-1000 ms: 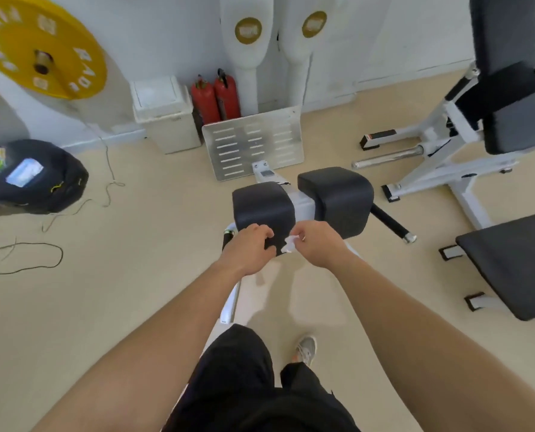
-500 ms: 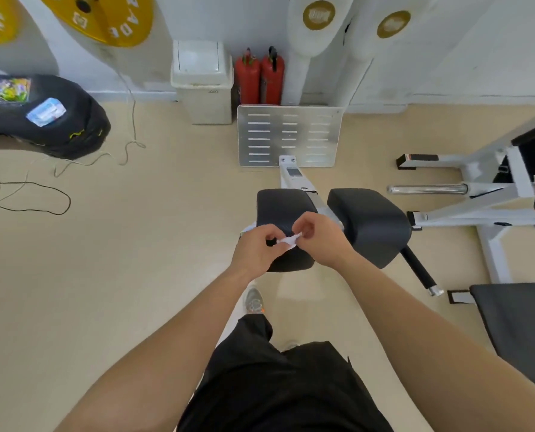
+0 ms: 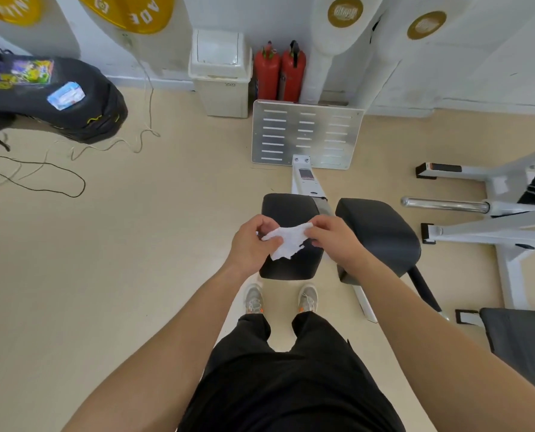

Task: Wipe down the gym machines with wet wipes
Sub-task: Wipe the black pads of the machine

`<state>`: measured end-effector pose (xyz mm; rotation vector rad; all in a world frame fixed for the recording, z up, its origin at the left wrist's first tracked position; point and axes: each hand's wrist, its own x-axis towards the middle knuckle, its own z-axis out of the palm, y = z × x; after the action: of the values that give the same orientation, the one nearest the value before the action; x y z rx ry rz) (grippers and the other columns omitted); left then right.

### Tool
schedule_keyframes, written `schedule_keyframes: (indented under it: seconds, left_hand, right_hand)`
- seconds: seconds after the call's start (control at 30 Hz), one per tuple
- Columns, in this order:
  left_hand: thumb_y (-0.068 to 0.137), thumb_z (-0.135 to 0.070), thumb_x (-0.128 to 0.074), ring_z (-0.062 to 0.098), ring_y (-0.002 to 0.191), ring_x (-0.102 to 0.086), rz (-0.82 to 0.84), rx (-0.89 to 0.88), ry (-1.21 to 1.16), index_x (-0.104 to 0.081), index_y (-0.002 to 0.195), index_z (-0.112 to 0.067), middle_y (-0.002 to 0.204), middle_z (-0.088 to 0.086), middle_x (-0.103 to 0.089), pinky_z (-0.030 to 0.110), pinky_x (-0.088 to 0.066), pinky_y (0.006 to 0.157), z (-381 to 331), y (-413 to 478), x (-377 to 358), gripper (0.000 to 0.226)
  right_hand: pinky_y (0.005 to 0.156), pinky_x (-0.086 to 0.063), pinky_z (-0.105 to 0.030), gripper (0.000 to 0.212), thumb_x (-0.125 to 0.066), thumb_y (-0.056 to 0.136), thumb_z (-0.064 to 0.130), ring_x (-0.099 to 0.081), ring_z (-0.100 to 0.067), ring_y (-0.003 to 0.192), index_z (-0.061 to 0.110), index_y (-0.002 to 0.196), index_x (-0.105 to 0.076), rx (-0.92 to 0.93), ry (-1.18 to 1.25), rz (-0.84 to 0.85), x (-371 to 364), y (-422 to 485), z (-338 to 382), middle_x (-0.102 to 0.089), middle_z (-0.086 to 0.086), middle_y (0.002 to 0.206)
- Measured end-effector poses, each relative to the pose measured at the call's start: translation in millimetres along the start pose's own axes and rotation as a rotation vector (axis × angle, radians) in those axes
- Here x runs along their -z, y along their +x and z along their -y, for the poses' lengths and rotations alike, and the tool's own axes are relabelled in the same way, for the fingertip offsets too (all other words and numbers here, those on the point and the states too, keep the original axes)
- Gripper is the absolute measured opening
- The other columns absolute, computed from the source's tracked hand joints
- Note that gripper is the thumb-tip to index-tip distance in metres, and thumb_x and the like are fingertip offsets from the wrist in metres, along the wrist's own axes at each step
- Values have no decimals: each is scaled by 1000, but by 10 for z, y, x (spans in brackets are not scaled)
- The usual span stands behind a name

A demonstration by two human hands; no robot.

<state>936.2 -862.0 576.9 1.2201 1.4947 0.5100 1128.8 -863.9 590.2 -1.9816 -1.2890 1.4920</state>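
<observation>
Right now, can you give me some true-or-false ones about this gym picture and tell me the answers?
1. Both the left hand and the right hand hold the white wipe. True.
2. Two red fire extinguishers stand next to the white bin. True.
3. The wipe lies flat on the floor. False: it is held up between the hands, in front of the left black pad.
4. The person is barefoot. False: both feet wear shoes.

Beige floor (image 3: 135,275), white wall (image 3: 493,57), white bin (image 3: 219,88).
</observation>
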Motion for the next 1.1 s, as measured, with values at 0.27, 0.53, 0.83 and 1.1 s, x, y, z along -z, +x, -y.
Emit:
schedule_keyframes:
  seconds: [0.27,0.53,0.83,1.1]
  left_hand:
    - [94,-5,-60,10,92,-66,-56,103,-250,-73,111,-20,98,-9,-72,19,-51,78,-148,-69,-201,26]
    - [101,-20,-55,28,101,-67,-174,323,-500,-70,103,-13,109,12,-71,38,-58,90,-260,3,-369,17]
    - [94,-29,-65,24,97,-66,-346,309,-112,-66,110,-15,105,3,-69,40,-58,86,69,305,-554,22]
    - [92,-31,-68,15,89,-62,-251,318,150,-64,106,-17,100,-3,-66,22,-47,74,537,980,-694,20]
  right_hand:
    - [84,-61,-34,14,-57,101,23,-69,-20,99,17,113,-62,-55,213,-145,306,107,-177,-69,-3,110]
    - [89,-60,-39,9,-55,102,19,-63,-24,106,18,106,-63,-103,292,-172,430,171,-243,-63,-4,114]
    - [84,-56,-34,10,-65,96,26,-64,-16,95,21,105,-62,-93,49,-122,298,490,-406,-66,4,101]
    - [69,-50,-22,9,-62,97,24,-61,-12,81,20,105,-61,-171,-140,-142,-30,1121,-896,-61,6,87]
